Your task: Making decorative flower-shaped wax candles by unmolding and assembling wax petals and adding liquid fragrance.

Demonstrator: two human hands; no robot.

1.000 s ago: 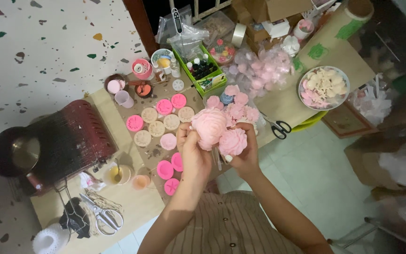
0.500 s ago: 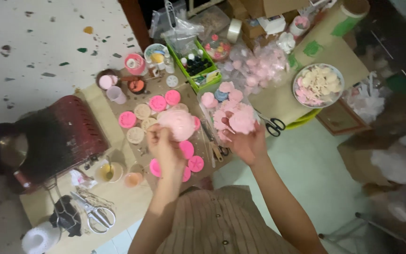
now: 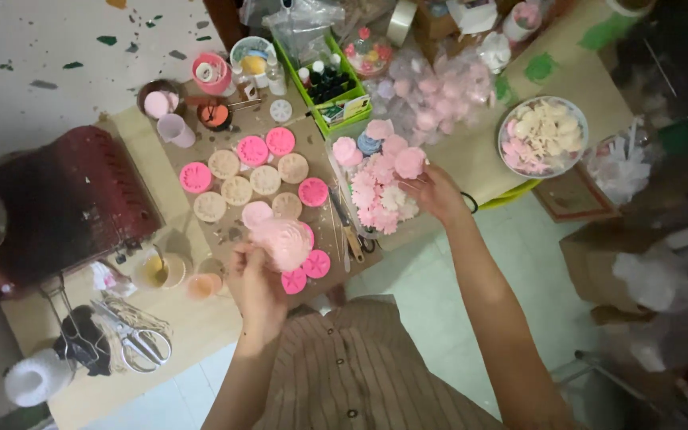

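My left hand [image 3: 255, 279] holds a pale pink flower-shaped mould [image 3: 282, 241] low over the near part of the table. My right hand [image 3: 438, 191] reaches out to the right and holds a smaller pink rose-shaped piece [image 3: 409, 162] at the edge of a clear tray [image 3: 341, 187] heaped with pink and white flowers [image 3: 379, 199]. Round pink and beige moulds [image 3: 252, 181] lie in rows on brown paper between the two hands.
A dark red basket [image 3: 65, 207] sits at the left. Scissors [image 3: 138, 344] and a white roll [image 3: 33, 381] lie at the near left. A green box of small bottles [image 3: 326, 86], bagged pink flowers [image 3: 439, 95] and a bowl of beige pieces [image 3: 543, 135] stand further back.
My hands have moved apart. The left came down towards me with the big mould; the right carried the smaller rose out to the flower tray.
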